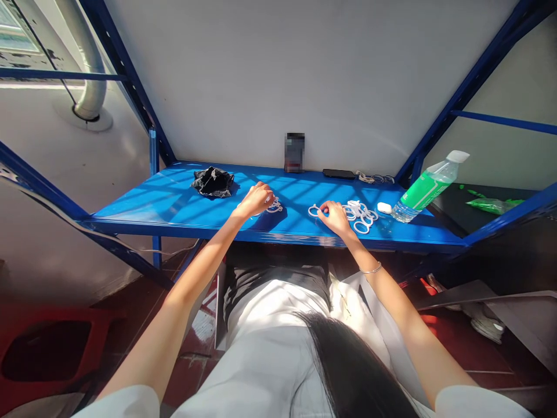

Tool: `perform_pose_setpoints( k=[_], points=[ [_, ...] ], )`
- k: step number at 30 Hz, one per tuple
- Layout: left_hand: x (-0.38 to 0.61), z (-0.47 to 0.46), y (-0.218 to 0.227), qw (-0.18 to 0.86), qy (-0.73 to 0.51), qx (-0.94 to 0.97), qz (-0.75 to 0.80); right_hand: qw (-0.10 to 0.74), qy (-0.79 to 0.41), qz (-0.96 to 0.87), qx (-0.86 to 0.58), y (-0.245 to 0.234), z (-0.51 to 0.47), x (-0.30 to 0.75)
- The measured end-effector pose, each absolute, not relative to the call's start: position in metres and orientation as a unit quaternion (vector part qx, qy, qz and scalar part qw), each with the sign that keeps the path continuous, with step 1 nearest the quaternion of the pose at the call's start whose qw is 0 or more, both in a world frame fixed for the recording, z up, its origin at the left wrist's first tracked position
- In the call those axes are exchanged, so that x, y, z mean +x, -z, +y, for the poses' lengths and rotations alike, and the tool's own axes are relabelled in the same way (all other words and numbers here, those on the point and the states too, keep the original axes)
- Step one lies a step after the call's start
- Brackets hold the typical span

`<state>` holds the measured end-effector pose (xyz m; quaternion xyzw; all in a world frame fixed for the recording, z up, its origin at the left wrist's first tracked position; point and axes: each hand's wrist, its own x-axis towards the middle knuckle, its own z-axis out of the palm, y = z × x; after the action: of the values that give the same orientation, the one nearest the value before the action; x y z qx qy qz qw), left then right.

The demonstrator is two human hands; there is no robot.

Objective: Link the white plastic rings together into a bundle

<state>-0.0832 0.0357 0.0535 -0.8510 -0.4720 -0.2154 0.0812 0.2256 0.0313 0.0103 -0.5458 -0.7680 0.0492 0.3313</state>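
Observation:
My left hand (256, 200) is closed, fingers curled, at the middle of the blue table (183, 203). Beside its fingertips lies a small group of white rings (275, 206); what the fingers hold, if anything, is hidden. To the right, my right hand (335, 218) pinches a single white ring (313, 211) by its edge between thumb and finger, at table height. A larger heap of white rings (362, 216) lies just right of that hand, partly covered by it.
At the table's left sits an open black plastic bag (213, 182). A dark phone-like object (295, 153) leans on the wall, and a flat black phone (338, 174) lies near a cable (375, 178). On the right are a white case (384, 208) and a green-labelled bottle (424, 193).

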Motion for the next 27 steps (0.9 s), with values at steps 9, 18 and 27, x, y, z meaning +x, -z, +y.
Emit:
perform_pose_setpoints(
  k=[9,18,27],
  points=[
    [-0.055,0.019,-0.056,0.056,0.272,-0.849,-0.45,0.298,-0.118,-0.797,-0.512,-0.018,0.028,0.224],
    [-0.007,-0.001,-0.034,-0.032,0.268,-0.89,-0.369,0.365,-0.211,-0.762,-0.491,-0.027,0.009,0.207],
    [-0.001,0.005,-0.024,-0.188,0.356,-0.83,-0.386,0.415,-0.274,-0.756,-0.424,-0.027,0.002,0.194]
  ],
)
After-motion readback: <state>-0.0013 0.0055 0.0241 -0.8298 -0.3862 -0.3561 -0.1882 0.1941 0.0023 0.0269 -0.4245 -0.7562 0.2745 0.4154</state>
